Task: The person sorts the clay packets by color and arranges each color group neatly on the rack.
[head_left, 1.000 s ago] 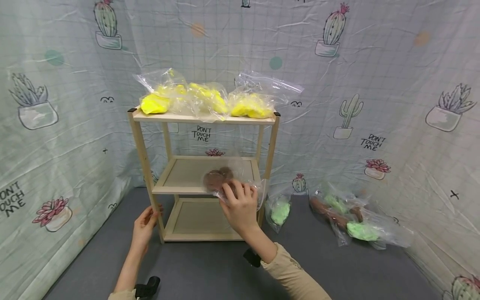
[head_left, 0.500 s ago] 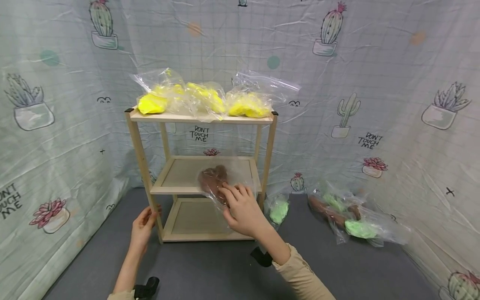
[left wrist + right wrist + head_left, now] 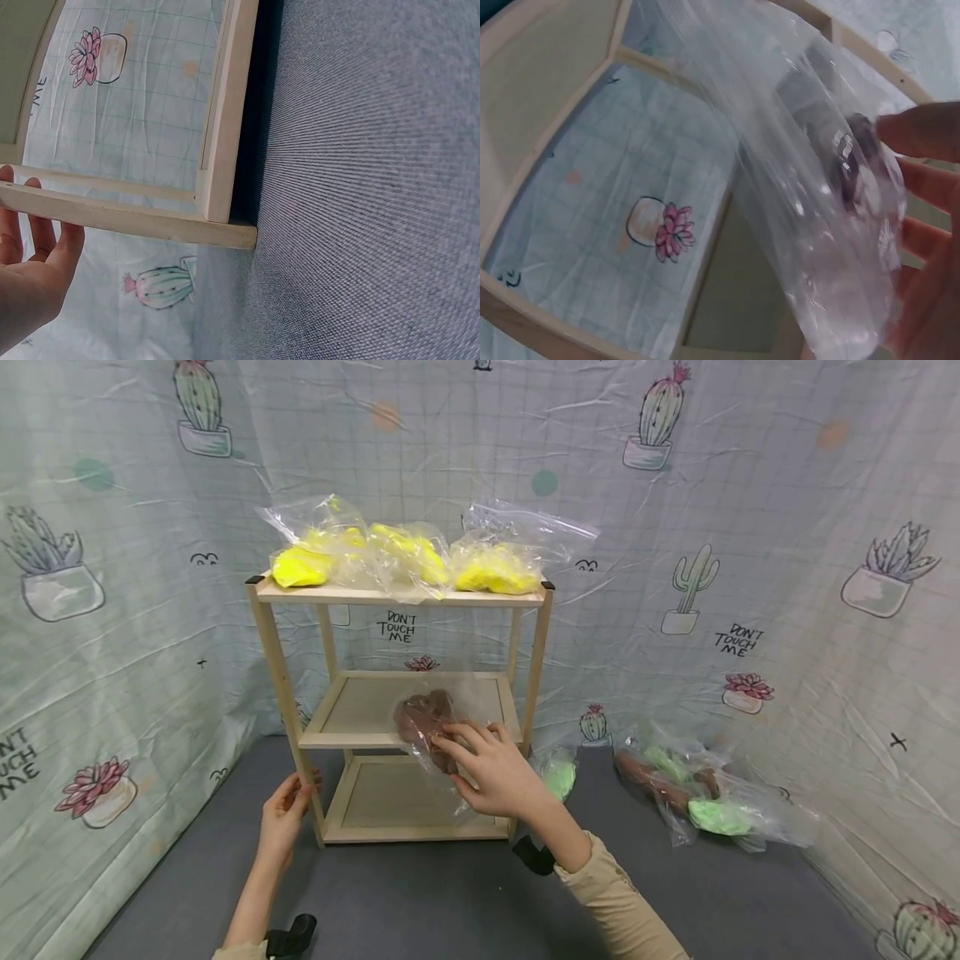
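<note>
My right hand (image 3: 501,774) pinches a clear plastic bag of brown clay-like lumps (image 3: 422,717) in front of the middle shelf (image 3: 341,740) of a small wooden rack. The right wrist view has the bag (image 3: 817,225) close up, with thumb and fingers (image 3: 926,184) at its edge. Low on the rack's front left post (image 3: 279,681), my left hand (image 3: 283,821) grips the wood. Seen from the left wrist, its fingers (image 3: 67,247) curl around that post (image 3: 142,222).
Bags of yellow lumps (image 3: 408,556) lie along the rack's top shelf. A bag with a light green lump (image 3: 561,777) lies beside the rack's right post, partly behind my right hand. Farther right is a pile of bags with brown and green contents (image 3: 678,793). Cactus-print cloth (image 3: 600,610) surrounds the grey surface (image 3: 420,902).
The bag of brown lumps has shifted slightly left and tilted more upright, while my right hand has moved a little right and down. My left hand stays on the post.
</note>
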A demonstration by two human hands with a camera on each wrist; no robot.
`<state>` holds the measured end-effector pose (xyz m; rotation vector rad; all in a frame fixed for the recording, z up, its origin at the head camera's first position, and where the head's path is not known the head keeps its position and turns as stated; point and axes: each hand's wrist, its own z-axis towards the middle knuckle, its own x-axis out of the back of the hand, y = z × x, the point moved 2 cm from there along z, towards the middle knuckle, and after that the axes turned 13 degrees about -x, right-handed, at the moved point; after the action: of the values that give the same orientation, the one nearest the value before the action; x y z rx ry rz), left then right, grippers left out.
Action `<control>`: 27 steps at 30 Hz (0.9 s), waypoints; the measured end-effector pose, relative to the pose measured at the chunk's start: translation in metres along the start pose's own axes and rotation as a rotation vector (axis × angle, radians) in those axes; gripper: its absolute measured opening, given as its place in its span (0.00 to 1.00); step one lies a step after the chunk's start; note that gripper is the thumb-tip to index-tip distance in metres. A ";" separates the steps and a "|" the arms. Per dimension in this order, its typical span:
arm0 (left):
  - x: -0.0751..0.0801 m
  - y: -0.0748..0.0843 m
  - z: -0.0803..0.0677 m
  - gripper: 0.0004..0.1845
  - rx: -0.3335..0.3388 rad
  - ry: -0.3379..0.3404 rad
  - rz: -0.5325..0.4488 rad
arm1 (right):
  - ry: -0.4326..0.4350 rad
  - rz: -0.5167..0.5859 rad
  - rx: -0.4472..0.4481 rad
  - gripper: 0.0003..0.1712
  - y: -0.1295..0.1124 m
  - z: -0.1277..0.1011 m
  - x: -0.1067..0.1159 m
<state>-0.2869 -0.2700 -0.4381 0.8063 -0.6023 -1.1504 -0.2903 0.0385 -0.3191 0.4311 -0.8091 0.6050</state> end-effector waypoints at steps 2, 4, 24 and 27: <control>0.000 0.000 0.000 0.21 -0.004 0.003 -0.001 | -0.019 -0.010 0.008 0.33 0.000 0.001 0.002; 0.000 0.000 0.001 0.20 -0.008 0.005 -0.009 | -0.024 -0.015 0.018 0.35 0.001 0.001 0.003; -0.001 -0.001 -0.001 0.21 -0.018 0.002 -0.006 | 0.030 -0.039 -0.020 0.26 -0.006 0.012 -0.007; 0.000 -0.001 0.000 0.21 -0.022 -0.002 -0.004 | 0.016 -0.066 -0.043 0.25 -0.011 0.017 -0.010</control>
<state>-0.2873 -0.2697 -0.4392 0.7879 -0.5886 -1.1598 -0.2971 0.0173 -0.3176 0.4117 -0.7883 0.5281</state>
